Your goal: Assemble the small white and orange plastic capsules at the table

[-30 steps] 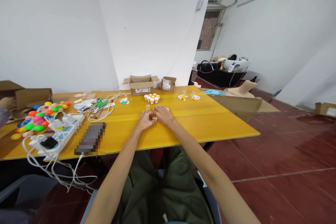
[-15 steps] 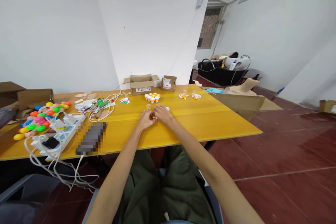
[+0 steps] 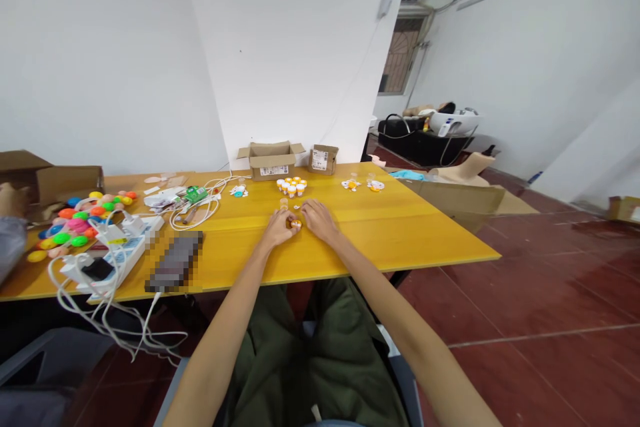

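Observation:
My left hand point(image 3: 279, 229) is closed around a small orange-and-white round piece point(image 3: 297, 224), held low over the table. Just beyond its fingers stands a small clear cup point(image 3: 284, 203). To the right, my right hand point(image 3: 320, 220) has its fingers bent and pressed together close to the tabletop; whatever is in them is hidden. A few tiny white bits point(image 3: 297, 207) lie between the two hands. Farther back is a cluster of small white cups with orange tops point(image 3: 292, 187).
Two cardboard boxes point(image 3: 273, 163) stand at the wall. Small piles of white, orange and clear parts point(image 3: 351, 185) lie right and left of the cups. On the left are a power strip point(image 3: 125, 257), cables, a phone point(image 3: 175, 260), coloured plastic eggs point(image 3: 80, 223) and another person's arm point(image 3: 11, 233).
My right hand has moved right, away from my left hand, covering where a white piece lay. The orange-and-white piece now shows in my left hand. Another person's arm has appeared at far left.

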The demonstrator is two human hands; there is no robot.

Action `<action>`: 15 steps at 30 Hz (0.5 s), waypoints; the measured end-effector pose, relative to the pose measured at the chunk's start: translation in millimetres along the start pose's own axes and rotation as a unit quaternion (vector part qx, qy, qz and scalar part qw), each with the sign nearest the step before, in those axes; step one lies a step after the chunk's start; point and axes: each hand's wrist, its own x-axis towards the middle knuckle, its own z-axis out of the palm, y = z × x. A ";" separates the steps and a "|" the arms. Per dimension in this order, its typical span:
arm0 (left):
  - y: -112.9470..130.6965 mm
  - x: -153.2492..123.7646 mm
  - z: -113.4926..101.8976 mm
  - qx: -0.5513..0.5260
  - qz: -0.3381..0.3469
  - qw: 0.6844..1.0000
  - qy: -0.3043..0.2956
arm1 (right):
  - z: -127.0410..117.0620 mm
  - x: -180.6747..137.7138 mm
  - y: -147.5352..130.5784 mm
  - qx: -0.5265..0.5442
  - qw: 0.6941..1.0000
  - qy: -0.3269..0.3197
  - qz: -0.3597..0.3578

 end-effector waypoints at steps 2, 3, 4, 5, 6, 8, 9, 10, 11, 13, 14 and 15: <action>-0.5 0.4 0.7 -0.001 -0.001 1.000 0.001 | -4.0 -5.6 -0.5 0.035 0.999 0.011 -0.020; -0.6 0.5 1.0 -0.003 -0.001 1.000 0.002 | -6.0 -8.0 -1.1 0.051 0.998 0.017 -0.034; -0.6 0.6 1.2 -0.004 -0.001 1.000 0.002 | -8.0 -10.1 -1.9 0.066 0.996 0.022 -0.049; -0.4 0.7 1.3 -0.005 -0.001 1.000 0.001 | -9.8 -11.8 -2.9 0.078 0.995 0.026 -0.062; -0.3 0.8 1.3 -0.006 -0.001 1.000 -0.001 | -11.3 -12.9 -3.8 0.088 0.993 0.028 -0.073; 0.0 1.0 1.3 -0.003 -0.003 1.000 -0.007 | -13.4 -13.8 -5.4 0.099 0.991 0.028 -0.088; 0.0 1.1 1.3 -0.001 -0.003 1.000 -0.009 | -14.0 -13.8 -6.0 0.102 0.990 0.027 -0.094; 0.0 1.1 1.3 0.002 -0.002 1.000 -0.010 | -14.3 -13.5 -6.5 0.104 0.989 0.026 -0.099; -0.1 1.2 1.2 0.004 -0.002 1.000 -0.010 | -14.3 -13.2 -6.8 0.104 0.989 0.025 -0.103; -0.2 1.3 1.1 0.006 0.001 1.000 -0.010 | -13.9 -12.5 -7.4 0.103 0.988 0.027 -0.109; -0.3 1.4 0.9 0.006 0.001 1.000 -0.011 | -13.6 -12.3 -7.6 0.102 0.988 0.027 -0.110; -0.3 1.4 0.8 0.007 0.001 1.000 -0.013 | -13.3 -12.3 -7.8 0.100 0.988 0.028 -0.112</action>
